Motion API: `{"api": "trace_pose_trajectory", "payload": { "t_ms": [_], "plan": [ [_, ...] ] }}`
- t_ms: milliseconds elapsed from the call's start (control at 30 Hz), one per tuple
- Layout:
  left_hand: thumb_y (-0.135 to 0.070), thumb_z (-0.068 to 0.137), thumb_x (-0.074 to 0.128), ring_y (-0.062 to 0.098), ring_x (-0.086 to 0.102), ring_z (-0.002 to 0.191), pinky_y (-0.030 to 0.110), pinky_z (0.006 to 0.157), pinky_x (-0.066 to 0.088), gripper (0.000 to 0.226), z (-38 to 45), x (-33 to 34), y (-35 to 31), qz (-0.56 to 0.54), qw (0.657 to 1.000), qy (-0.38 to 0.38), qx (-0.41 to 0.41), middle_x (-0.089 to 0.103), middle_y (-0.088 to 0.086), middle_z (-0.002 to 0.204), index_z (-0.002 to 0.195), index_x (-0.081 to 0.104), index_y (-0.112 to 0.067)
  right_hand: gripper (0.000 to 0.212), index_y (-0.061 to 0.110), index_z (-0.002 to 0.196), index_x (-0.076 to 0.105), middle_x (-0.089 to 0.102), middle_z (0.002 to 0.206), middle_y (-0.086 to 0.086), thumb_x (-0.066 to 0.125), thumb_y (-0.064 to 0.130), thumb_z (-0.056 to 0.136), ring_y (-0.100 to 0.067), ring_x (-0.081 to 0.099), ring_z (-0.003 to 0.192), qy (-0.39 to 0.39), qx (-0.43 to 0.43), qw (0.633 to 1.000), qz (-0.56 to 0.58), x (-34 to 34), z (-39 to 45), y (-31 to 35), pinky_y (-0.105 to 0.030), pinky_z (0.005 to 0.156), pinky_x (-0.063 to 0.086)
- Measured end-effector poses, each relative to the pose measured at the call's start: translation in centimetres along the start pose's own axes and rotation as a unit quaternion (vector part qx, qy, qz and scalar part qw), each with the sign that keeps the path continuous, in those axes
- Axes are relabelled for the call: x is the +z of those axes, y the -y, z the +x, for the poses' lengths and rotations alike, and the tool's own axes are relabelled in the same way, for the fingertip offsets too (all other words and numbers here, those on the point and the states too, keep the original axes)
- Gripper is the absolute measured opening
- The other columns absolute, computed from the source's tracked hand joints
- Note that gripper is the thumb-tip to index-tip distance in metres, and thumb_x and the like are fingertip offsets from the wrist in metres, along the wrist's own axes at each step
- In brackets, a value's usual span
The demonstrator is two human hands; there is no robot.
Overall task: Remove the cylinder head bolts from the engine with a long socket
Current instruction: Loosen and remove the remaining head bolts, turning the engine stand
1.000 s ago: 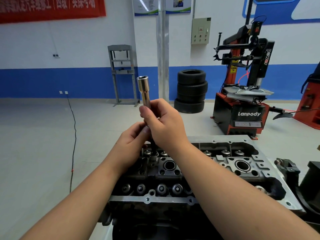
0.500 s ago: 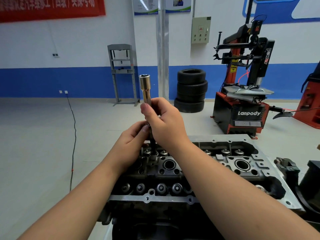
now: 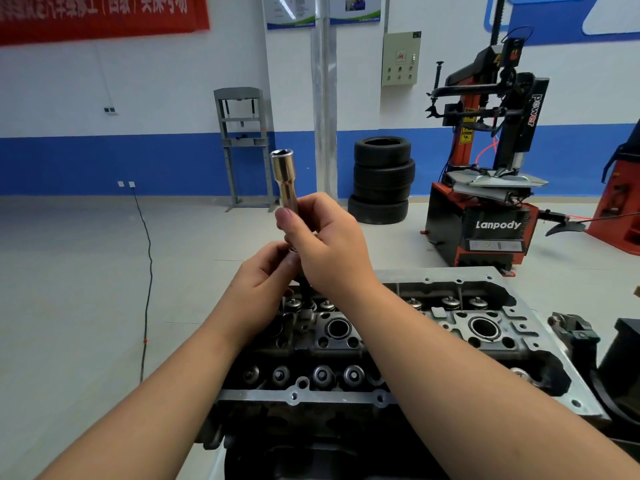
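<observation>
Right hand [image 3: 325, 244]: I am watching it curling its fingers and thumb round the lower part of the long socket [image 3: 284, 178], holding the tool upright above the far left part of the engine [image 3: 433, 334]. The socket is gold-coloured metal, its open hexagonal mouth is pointing upward, and its upper half is standing clear above the thumb. Left hand [image 3: 263, 285]: it is pinching, with thumb and fingertips, something just beneath the right hand; a dark, thin shaft [image 3: 304, 289] is showing below the two hands, hanging down toward the valve gear. I cannot tell whether this shaft is a bolt or part of the tool, nor whether its lower end is touching the engine. Both forearms are reaching out over the cylinder head, which is lying uncovered, with rows of valve springs and two round plug wells showing along its middle. Background: a stack of tyres [image 3: 382, 180] is standing by the blue-banded wall, a red and black tyre changer [image 3: 491, 188] is to its right, and a grey press frame [image 3: 244, 147] is to its left.
</observation>
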State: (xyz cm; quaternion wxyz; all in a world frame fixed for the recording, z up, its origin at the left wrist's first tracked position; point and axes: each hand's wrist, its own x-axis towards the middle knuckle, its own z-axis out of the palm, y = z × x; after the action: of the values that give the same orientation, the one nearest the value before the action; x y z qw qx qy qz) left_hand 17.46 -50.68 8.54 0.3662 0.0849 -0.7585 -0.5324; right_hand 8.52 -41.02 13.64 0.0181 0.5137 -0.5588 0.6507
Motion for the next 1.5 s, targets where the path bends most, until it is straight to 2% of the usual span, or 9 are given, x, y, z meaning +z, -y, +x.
{"api": "trace_pose_trajectory", "payload": {
  "t_ms": [233,400,600,833,967,1100,1267,1433,1500],
  "plan": [
    [-0.035,0.102,0.061,0.019,0.073,0.102,0.038,0.087,0.058,0.018,0.13,-0.25,0.24,0.014,1.000,0.005,0.001,0.077,-0.003,0.108,0.117,0.068,-0.027,0.012,0.020,0.107,0.065,0.070,0.088,0.006,0.059,0.030,0.101,-0.009,0.066,0.083,0.023,0.026,0.999,0.016,0.06,0.03,0.22,-0.036,0.080,0.058],
    [-0.040,0.088,0.071,0.011,0.074,0.088,0.021,0.074,0.057,0.028,-0.04,-0.16,-0.02,0.003,1.000,-0.020,0.016,0.078,-0.003,0.097,0.110,0.069,-0.023,0.014,0.020,0.094,0.060,0.067,0.080,-0.001,0.067,0.032,0.096,-0.018,0.066,0.075,-0.013,-0.011,1.000,0.013,0.18,-0.15,0.06,-0.040,0.072,0.057],
    [-0.033,0.110,0.045,0.009,0.071,0.106,0.032,0.088,0.056,0.024,0.03,-0.04,0.05,0.027,0.999,0.029,0.002,0.076,-0.009,0.111,0.122,0.066,-0.030,0.013,0.020,0.101,0.066,0.069,0.085,0.012,0.055,0.028,0.103,0.004,0.063,0.080,-0.008,0.021,0.999,0.030,-0.07,0.22,-0.03,-0.012,0.070,0.048],
    [-0.038,0.091,0.067,0.006,0.074,0.095,0.017,0.079,0.055,0.026,0.01,-0.14,0.08,-0.005,1.000,-0.006,0.019,0.078,-0.007,0.102,0.112,0.069,-0.022,0.011,0.029,0.096,0.058,0.068,0.082,0.000,0.068,0.033,0.095,-0.018,0.067,0.076,-0.010,0.010,0.999,0.036,0.13,-0.10,0.19,-0.043,0.075,0.058],
    [-0.035,0.099,0.058,0.000,0.072,0.096,0.014,0.081,0.053,0.021,-0.04,-0.02,0.11,0.000,1.000,0.004,0.023,0.078,-0.012,0.104,0.116,0.068,-0.028,0.010,0.026,0.090,0.060,0.071,0.085,-0.002,0.065,0.028,0.098,-0.017,0.068,0.078,-0.029,0.010,0.999,0.040,-0.06,0.13,0.12,-0.039,0.074,0.059],
    [-0.026,0.111,0.044,0.011,0.071,0.107,0.026,0.093,0.054,0.025,0.07,-0.04,0.28,0.012,0.999,0.034,0.003,0.077,-0.007,0.111,0.124,0.066,-0.027,0.008,0.020,0.098,0.067,0.072,0.084,0.005,0.062,0.025,0.101,-0.008,0.068,0.077,-0.001,0.040,0.997,0.065,-0.33,0.40,0.18,-0.026,0.073,0.059],
    [-0.020,0.101,0.060,0.002,0.072,0.096,0.017,0.081,0.054,0.016,0.11,-0.03,0.17,-0.019,1.000,0.005,0.004,0.078,-0.011,0.103,0.116,0.066,-0.019,0.022,0.014,0.103,0.070,0.073,0.088,0.004,0.053,0.028,0.105,-0.015,0.068,0.075,0.018,0.049,0.997,0.051,-0.17,0.33,0.33,-0.028,0.068,0.058],
    [-0.026,0.094,0.074,0.026,0.073,0.102,0.037,0.086,0.061,0.021,0.15,-0.25,0.31,-0.007,1.000,-0.015,-0.001,0.076,0.008,0.106,0.113,0.068,-0.021,0.021,0.027,0.103,0.056,0.069,0.092,0.001,0.073,0.033,0.092,-0.016,0.070,0.082,0.011,0.040,0.998,0.047,-0.04,0.10,0.21,-0.037,0.076,0.060],
    [-0.034,0.095,0.072,0.020,0.074,0.100,0.033,0.083,0.061,0.019,0.12,-0.35,0.36,0.007,1.000,-0.006,0.004,0.077,0.002,0.106,0.113,0.070,-0.028,0.020,0.024,0.095,0.055,0.069,0.085,-0.003,0.074,0.031,0.092,-0.021,0.070,0.077,-0.003,0.028,0.999,0.030,-0.14,0.10,0.19,-0.041,0.072,0.060]
  ]
}}
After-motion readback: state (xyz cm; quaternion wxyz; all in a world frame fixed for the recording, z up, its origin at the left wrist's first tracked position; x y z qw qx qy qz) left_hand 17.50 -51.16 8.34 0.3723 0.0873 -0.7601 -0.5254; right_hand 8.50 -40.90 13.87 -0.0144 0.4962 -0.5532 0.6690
